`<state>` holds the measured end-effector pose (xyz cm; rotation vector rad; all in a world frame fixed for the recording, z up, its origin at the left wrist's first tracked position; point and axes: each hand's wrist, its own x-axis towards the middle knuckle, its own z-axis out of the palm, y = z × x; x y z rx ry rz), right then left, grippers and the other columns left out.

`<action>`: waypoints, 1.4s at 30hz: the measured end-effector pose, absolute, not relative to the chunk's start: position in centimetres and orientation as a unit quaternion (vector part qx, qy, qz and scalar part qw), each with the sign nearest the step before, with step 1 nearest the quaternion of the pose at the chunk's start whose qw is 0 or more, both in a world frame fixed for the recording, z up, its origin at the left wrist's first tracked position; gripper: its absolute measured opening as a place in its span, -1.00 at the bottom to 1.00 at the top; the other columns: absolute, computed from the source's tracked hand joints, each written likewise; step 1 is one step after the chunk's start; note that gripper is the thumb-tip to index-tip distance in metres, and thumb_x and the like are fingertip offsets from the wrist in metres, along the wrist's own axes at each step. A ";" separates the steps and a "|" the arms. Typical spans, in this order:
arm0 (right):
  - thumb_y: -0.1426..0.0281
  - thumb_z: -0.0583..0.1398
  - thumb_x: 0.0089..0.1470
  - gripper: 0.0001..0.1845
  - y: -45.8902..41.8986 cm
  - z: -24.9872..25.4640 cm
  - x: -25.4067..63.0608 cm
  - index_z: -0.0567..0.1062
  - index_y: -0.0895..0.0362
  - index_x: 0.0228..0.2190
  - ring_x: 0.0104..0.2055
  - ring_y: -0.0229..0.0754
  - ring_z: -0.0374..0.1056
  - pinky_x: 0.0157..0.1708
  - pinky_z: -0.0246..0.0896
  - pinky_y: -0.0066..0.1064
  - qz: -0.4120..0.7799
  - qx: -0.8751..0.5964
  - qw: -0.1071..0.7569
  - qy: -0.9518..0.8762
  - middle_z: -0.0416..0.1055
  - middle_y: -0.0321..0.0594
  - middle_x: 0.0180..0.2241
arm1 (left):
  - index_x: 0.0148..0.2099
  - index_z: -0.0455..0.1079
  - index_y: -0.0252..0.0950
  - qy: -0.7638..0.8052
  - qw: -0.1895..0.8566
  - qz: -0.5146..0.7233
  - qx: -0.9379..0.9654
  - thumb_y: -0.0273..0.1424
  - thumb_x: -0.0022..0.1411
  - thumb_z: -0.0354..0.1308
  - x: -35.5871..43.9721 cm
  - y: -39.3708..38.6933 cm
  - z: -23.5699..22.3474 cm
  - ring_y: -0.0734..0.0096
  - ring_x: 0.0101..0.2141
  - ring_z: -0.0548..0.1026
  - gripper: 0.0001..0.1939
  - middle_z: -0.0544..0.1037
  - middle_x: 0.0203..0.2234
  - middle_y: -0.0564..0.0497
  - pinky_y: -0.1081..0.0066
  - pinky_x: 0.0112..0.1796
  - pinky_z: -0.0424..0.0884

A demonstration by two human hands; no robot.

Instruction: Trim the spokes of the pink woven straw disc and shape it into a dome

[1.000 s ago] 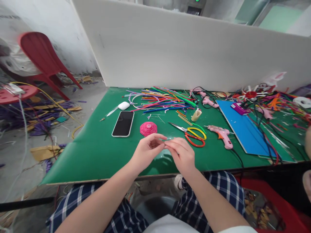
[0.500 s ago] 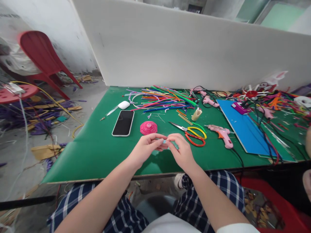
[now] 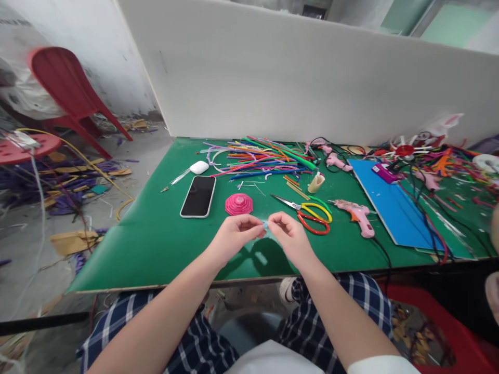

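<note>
Between my fingertips is a small light-blue piece [image 3: 265,225], mostly covered, so its kind cannot be made out. My left hand [image 3: 237,232] pinches it from the left with thumb and fingers. From the right, my right hand [image 3: 289,234] pinches the same piece, thumb against forefinger. Both hands hover just above the green tabletop [image 3: 156,254]. Just beyond my left hand lies a pink ridged octagonal disc [image 3: 239,204]. Scissors [image 3: 312,212] with one yellow and one red handle rest beyond my right hand, blades partly spread. Farther right lies a pink glue gun [image 3: 358,215].
A phone [image 3: 198,196] and a white case [image 3: 199,167] lie to the left. Colourful pipe cleaners [image 3: 265,158] are heaped at the back. A beige cylinder [image 3: 316,183] stands near the scissors. A blue board [image 3: 393,208] and cables occupy the right; a white partition [image 3: 292,78] rises behind.
My fingers have shifted their pinch on the light-blue piece, and the left fingers are more curled. The hands stay in nearly the same place; the things on the table have not moved.
</note>
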<state>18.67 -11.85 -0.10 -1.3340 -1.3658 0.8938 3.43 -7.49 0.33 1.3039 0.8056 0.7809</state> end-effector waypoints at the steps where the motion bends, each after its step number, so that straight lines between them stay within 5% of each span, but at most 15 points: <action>1: 0.30 0.11 0.03 -0.84 -11.8 -0.1 18.7 0.36 0.13 -0.48 -0.43 -0.28 0.30 -0.50 0.12 -0.49 0.377 -0.545 0.499 -0.559 0.33 -0.32 -0.48 | -0.37 0.43 -0.35 0.352 0.655 0.344 0.573 -0.29 -0.02 0.25 3.5 -7.5 0.3 0.43 -0.45 0.48 -0.78 0.54 -0.53 0.01 0.43 -0.36 0.39; 26: 0.24 0.25 -0.12 -0.78 -11.6 -0.6 17.9 0.42 0.14 -0.51 -0.43 -0.26 0.33 -0.26 0.28 -0.32 0.577 -0.442 0.555 -0.404 0.37 -0.32 -0.52 | -0.33 0.35 -0.32 0.293 0.676 0.343 0.583 -0.31 0.02 0.23 3.1 -7.4 0.8 0.47 -0.42 0.46 -0.79 0.47 -0.47 0.06 0.42 -0.33 0.41; 36: 0.28 0.26 -0.13 -0.82 -9.8 -1.4 18.2 0.43 0.13 -0.52 -0.47 -0.34 0.29 -0.32 0.23 -0.44 0.528 -0.483 0.570 -0.404 0.35 -0.38 -0.57 | -0.08 0.40 -0.27 0.352 0.482 0.383 0.705 -0.32 0.03 0.21 2.2 -6.2 0.4 0.38 -0.33 0.49 -0.64 0.54 -0.35 0.01 0.40 -0.26 0.39; 42: 0.30 0.18 -0.15 -0.85 -3.8 -2.3 18.1 0.37 0.14 -0.57 -0.54 -0.35 0.26 -0.40 0.19 -0.45 0.458 -0.537 0.529 -0.471 0.29 -0.42 -0.61 | -0.15 0.43 -0.31 0.473 0.368 0.427 0.677 -0.24 0.06 0.16 -1.2 -1.9 -0.5 0.37 -0.37 0.46 -0.67 0.53 -0.38 -0.03 0.41 -0.33 0.35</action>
